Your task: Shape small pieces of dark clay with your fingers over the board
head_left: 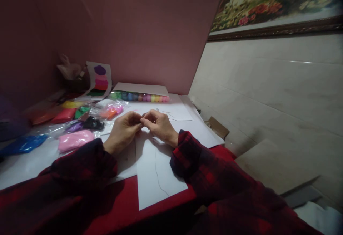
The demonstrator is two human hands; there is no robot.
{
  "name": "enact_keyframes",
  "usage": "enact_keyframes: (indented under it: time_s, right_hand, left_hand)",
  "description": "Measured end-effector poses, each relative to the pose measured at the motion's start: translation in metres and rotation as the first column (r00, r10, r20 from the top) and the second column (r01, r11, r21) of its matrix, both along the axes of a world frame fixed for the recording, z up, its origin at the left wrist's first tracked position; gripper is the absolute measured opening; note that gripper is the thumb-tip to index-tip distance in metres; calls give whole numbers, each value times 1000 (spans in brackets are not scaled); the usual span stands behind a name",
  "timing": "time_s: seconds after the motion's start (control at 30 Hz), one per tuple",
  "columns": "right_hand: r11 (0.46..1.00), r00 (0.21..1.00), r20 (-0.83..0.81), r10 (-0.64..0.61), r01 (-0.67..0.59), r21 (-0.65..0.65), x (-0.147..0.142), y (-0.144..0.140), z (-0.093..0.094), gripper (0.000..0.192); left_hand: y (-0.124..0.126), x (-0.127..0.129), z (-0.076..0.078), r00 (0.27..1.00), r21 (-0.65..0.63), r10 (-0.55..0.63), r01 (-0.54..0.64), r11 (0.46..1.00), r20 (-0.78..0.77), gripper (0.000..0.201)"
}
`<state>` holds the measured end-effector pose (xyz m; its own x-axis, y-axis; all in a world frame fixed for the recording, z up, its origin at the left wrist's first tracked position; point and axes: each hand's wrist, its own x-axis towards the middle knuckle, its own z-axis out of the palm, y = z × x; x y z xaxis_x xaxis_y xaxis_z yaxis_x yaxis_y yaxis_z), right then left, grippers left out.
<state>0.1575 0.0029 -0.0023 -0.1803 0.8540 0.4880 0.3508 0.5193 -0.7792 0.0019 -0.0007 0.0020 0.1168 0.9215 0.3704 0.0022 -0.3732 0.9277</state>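
Left hand (124,132) and right hand (160,127) meet fingertip to fingertip, fingers bent; cannot tell what, if anything, they pinch. Head view: white paper sheet (146,181) with thin wavy line (156,170) lies below hands, near end over red tablecloth (120,201). Possible trouble: right sleeve (186,152) dragging sheet askew; left sleeve (88,160) nudging pink clay packet (76,140), left of left hand.

Observed in dim light: mauve wall (150,31), adjoining pale tiled wall (268,81) bearing a framed floral picture (278,6).
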Motion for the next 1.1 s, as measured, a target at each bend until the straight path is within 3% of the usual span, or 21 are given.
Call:
enact_keyframes:
  time_s: [0.27, 0.47, 0.9, 1.1]
  right_hand:
    - [1000, 996, -85, 2, -2, -4, 0, 0, 0, 11]
    - [1000, 998, -67, 22, -23, -11, 0, 0, -1, 7]
    - [998, 993, -99, 61, -61, -1, -1, -3, 1, 7]
    - [999, 996, -92, -2, 5, 33, 0, -3, 2, 10]
  left_hand:
    - [-6, -1, 6, 999, -67, -31, 32, 997, 7, 38]
    - [-5, -4, 5, 995, -60, -54, 49, 997, -82, 34]
    - [-6, -2, 10, 999, -53, -29, 30, 998, 18, 26]
    - [-3, 0, 4, 996, -39, -52, 55, 998, 68, 30]
